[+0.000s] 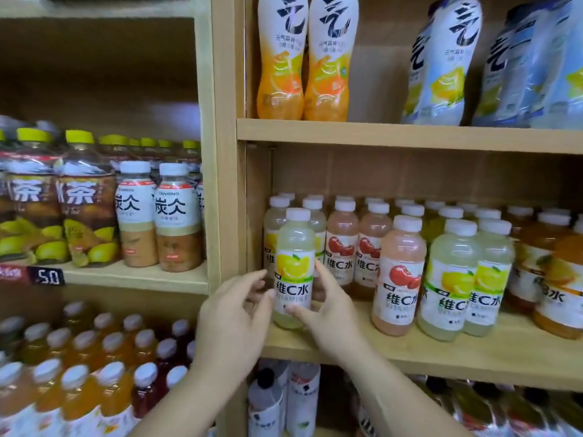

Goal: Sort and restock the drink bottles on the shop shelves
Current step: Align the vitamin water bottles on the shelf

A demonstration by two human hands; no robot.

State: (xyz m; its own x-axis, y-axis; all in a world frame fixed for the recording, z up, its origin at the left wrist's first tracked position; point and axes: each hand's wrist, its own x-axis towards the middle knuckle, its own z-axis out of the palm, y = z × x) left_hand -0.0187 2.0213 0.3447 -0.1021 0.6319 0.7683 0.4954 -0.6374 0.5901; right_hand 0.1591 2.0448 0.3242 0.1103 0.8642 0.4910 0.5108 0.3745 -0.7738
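Bottle sits near shelf front edge, left hand and right hand holding.

The lemon bottle reads "维C水", brown bottle "TANRING", price tag "5.0".
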